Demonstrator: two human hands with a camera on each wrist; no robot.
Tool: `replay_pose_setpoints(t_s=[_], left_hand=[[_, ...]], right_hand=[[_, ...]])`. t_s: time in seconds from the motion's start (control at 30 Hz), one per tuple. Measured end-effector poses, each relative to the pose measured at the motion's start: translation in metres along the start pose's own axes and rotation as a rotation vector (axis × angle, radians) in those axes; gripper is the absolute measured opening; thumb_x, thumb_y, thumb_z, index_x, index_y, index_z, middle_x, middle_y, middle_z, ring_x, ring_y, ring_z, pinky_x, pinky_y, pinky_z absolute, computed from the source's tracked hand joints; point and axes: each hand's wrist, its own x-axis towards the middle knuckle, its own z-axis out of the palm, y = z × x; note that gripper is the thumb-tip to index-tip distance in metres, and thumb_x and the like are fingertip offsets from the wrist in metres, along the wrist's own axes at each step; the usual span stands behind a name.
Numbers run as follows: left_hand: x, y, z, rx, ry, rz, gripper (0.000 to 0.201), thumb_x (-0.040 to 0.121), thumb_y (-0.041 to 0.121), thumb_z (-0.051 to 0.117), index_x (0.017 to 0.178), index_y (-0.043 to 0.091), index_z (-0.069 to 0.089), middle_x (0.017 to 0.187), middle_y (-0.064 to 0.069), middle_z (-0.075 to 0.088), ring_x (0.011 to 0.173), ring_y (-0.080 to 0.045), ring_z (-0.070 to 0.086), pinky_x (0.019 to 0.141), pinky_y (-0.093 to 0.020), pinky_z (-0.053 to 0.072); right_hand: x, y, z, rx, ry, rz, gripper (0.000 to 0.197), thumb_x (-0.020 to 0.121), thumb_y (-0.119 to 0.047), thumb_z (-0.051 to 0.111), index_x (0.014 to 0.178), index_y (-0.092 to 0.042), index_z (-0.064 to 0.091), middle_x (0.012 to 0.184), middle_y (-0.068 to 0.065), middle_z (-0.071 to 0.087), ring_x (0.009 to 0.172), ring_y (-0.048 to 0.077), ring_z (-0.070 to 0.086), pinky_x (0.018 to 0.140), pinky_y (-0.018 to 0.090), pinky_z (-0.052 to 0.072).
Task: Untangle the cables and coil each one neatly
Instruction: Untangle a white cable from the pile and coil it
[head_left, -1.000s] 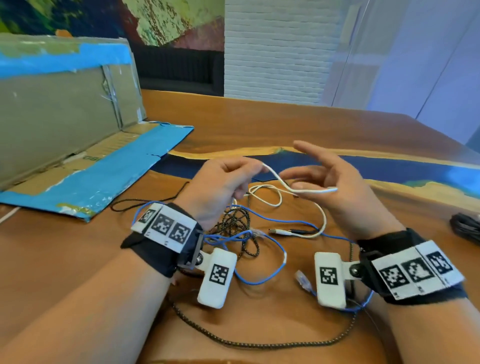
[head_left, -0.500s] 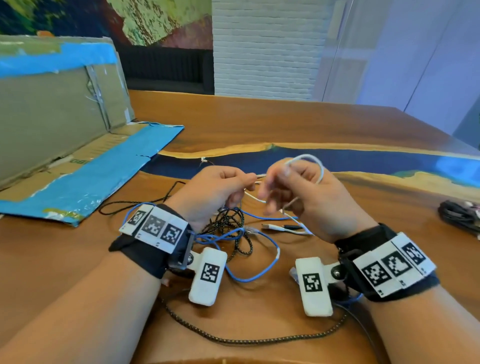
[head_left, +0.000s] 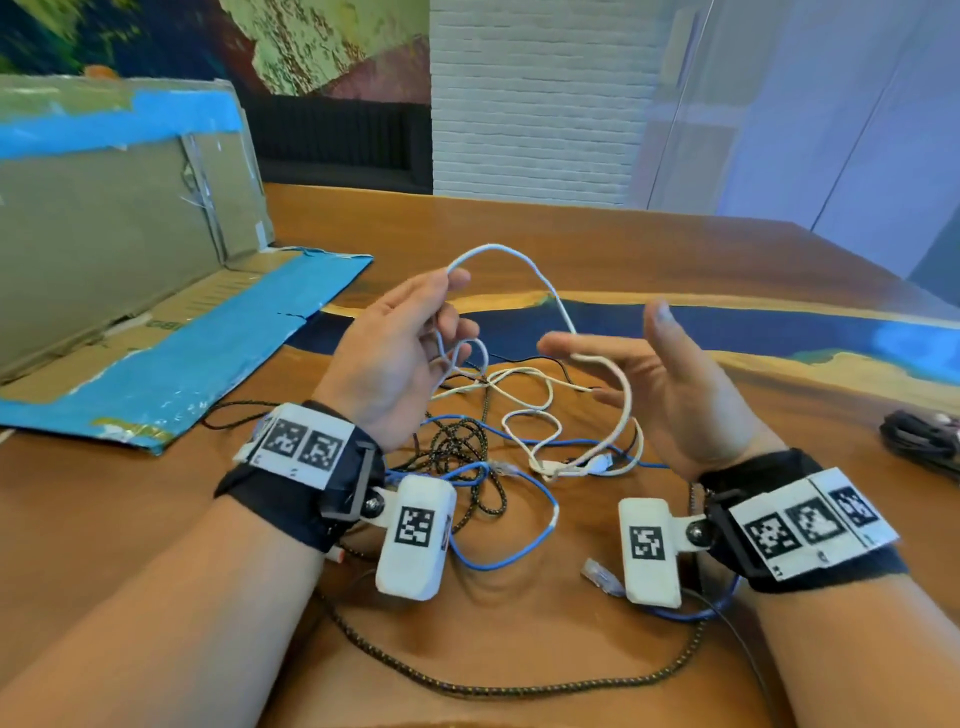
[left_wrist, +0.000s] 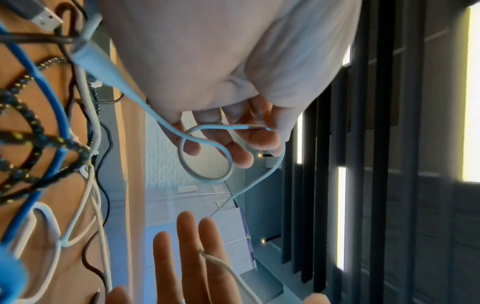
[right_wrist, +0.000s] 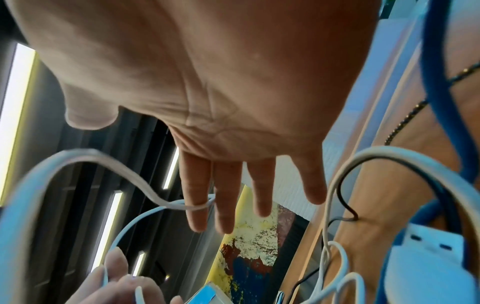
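Note:
A white cable (head_left: 521, 260) arcs in the air between my two hands, above a tangle on the table. My left hand (head_left: 410, 338) pinches it between thumb and forefinger, and a small loop (left_wrist: 207, 176) hangs below those fingers. My right hand (head_left: 654, 374) is spread with straight fingers, and the white cable (right_wrist: 116, 164) lies draped over its forefinger. Under the hands the rest of the white cable mixes with a blue cable (head_left: 498, 564), a braided black-and-yellow cable (head_left: 467, 452) and a thin black one.
A flattened cardboard box with blue tape (head_left: 130, 312) stands at the left. A coiled dark cable (head_left: 924, 441) lies at the right edge. The wooden table (head_left: 571, 239) has a blue resin strip across it. A clear plug (head_left: 597, 571) lies near my right wrist.
My hands, close together half a second ago, have moved apart. The left has risen with the white cable, the right has opened flat, and a wide loop now spans between them.

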Motion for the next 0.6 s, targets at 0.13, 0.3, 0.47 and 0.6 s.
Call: replay_pose_setpoints(t_s=[0.13, 0.3, 0.47, 0.6], left_hand=[[-0.006, -0.002, 0.008, 0.155, -0.071, -0.038, 0.023, 0.104, 0.022, 0.052, 0.104, 0.015, 0.074, 0.067, 0.001, 0.058, 0.076, -0.017, 0.064, 0.078, -0.034, 0.049], [-0.014, -0.013, 0.017, 0.175, -0.176, -0.107, 0.024, 0.102, 0.017, 0.056, 0.09, 0.011, 0.075, 0.078, -0.005, 0.07, 0.09, -0.024, 0.067, 0.085, -0.036, 0.056], [-0.016, -0.012, 0.021, 0.155, -0.192, -0.106, 0.029, 0.101, 0.021, 0.056, 0.077, 0.009, 0.068, 0.074, -0.003, 0.065, 0.09, -0.025, 0.065, 0.091, -0.042, 0.055], [-0.015, -0.008, 0.018, 0.26, -0.204, -0.138, 0.036, 0.105, 0.031, 0.049, 0.075, 0.012, 0.056, 0.059, -0.001, 0.041, 0.074, -0.021, 0.059, 0.087, -0.042, 0.049]], right_hand=[[0.004, -0.004, 0.007, -0.249, 0.143, -0.034, 0.048, 0.09, -0.067, 0.059, 0.095, -0.025, 0.083, 0.137, -0.012, 0.062, 0.137, 0.006, 0.05, 0.118, 0.055, 0.033], [0.003, -0.002, 0.018, -0.421, 0.07, -0.088, 0.009, 0.087, -0.024, 0.079, 0.095, -0.021, 0.082, 0.123, -0.009, 0.071, 0.124, -0.001, 0.06, 0.113, 0.042, 0.045], [-0.001, -0.006, 0.027, -0.374, 0.134, -0.114, 0.013, 0.092, -0.02, 0.075, 0.103, -0.017, 0.08, 0.087, 0.001, 0.078, 0.079, 0.017, 0.075, 0.076, 0.027, 0.06], [0.007, -0.004, 0.025, -0.024, 0.442, -0.106, 0.017, 0.099, -0.025, 0.066, 0.095, -0.01, 0.075, 0.07, 0.006, 0.061, 0.057, 0.022, 0.063, 0.058, 0.028, 0.054]])
